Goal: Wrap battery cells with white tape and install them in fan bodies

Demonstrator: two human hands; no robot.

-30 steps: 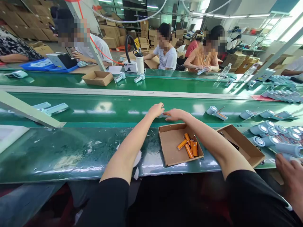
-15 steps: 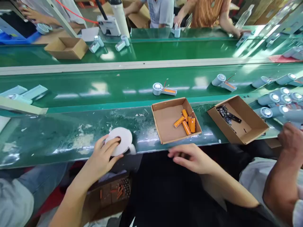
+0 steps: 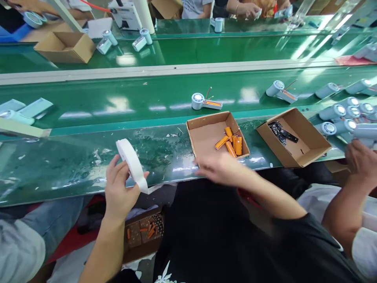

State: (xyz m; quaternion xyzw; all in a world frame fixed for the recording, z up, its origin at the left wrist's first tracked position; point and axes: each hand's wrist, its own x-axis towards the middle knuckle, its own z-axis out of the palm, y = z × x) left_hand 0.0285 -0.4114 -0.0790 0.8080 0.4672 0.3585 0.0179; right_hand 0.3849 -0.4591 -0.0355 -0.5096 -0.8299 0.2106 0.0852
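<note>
My left hand (image 3: 122, 188) grips a roll of white tape (image 3: 132, 163) at the front edge of the bench, with the roll stood on its side and a loose end trailing toward the right. Motion smears my right hand (image 3: 219, 167), which is over the near edge of a shallow cardboard box (image 3: 203, 135); its fingers cannot be made out clearly. Several orange-wrapped battery cells (image 3: 229, 142) lie in the right part of that box. Behind it, a pale blue fan-like unit (image 3: 198, 101) with wires and an orange cell in its handle rests on the green belt.
A second cardboard box (image 3: 312, 147) holds dark circuit boards. Several pale blue units (image 3: 332, 112) crowd the right side, near a co-worker's hand (image 3: 361, 161). Pale casings (image 3: 37, 108) lie at the left. Below the bench is a carton (image 3: 138, 245) with orange pieces.
My left hand has lifted the tape roll and turned it from flat to on edge, moving slightly left. My right hand has moved up to the cell box.
</note>
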